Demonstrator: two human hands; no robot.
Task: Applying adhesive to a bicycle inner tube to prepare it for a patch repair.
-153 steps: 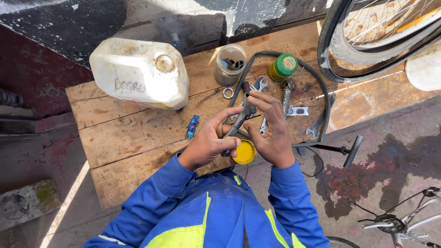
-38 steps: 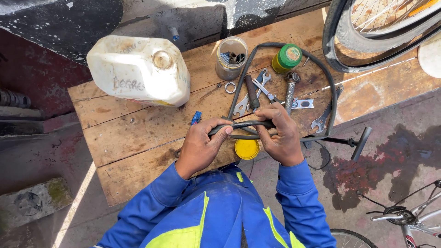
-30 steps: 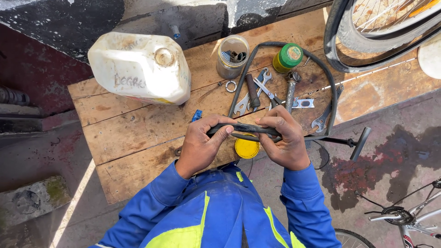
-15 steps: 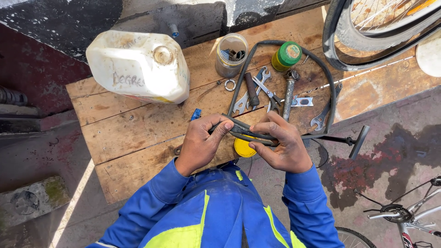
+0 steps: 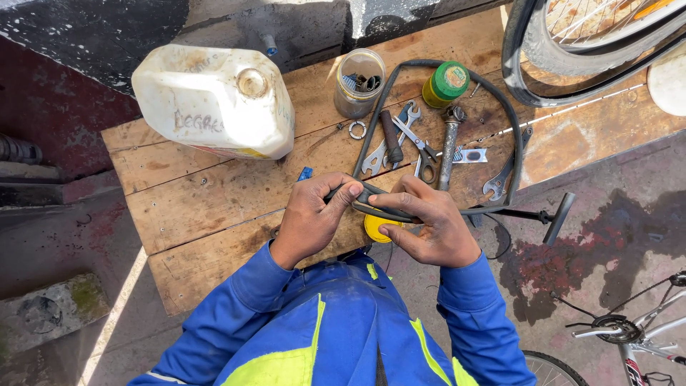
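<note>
We see jug (image 5: 214, 100) on bench (image 5: 193, 207) left, jar (image 5: 359, 82) right of it, spanners (image 5: 400, 139) inside tube loop (image 5: 511, 121), wheel (image 5: 593, 43) far right.

White plastic jug (image 5: 214, 100), perhaps hand-marked, on bench's far-left end.

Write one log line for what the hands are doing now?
left hand: pinching inner tube | right hand: pinching same tube | yellow lid: beneath hands | spanners: on wooden bench
</note>
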